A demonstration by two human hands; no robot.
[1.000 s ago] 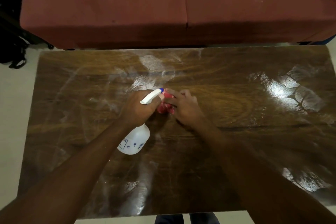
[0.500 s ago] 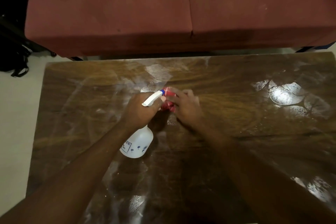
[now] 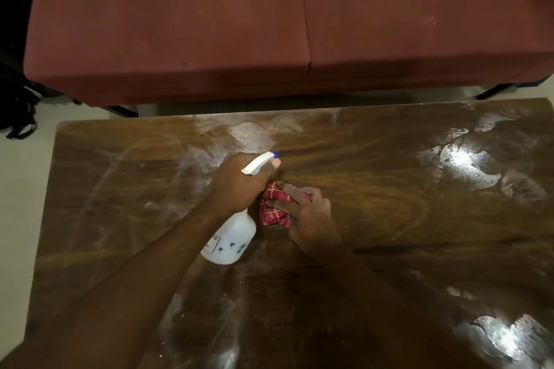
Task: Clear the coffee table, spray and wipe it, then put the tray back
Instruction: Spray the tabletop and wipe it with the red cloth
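Observation:
The brown wooden coffee table [image 3: 389,189] fills the lower view, streaked with wet smears and glare. My left hand [image 3: 236,183] grips the neck of a white spray bottle [image 3: 232,240] with a blue-tipped nozzle pointing toward the sofa. The bottle hangs tilted just above the tabletop. My right hand [image 3: 308,219] presses a bunched red patterned cloth [image 3: 274,207] onto the table, right beside the bottle. No tray is in view.
A dark red sofa [image 3: 269,24] stands just beyond the table's far edge, with a narrow strip of pale floor [image 3: 18,189] between and to the left. A black bag [image 3: 18,117] lies on the floor at far left.
My right hand has drawn the red cloth back toward me, out from under the nozzle. The camera has tilted up, showing more sofa. The bottle stays in my left hand.

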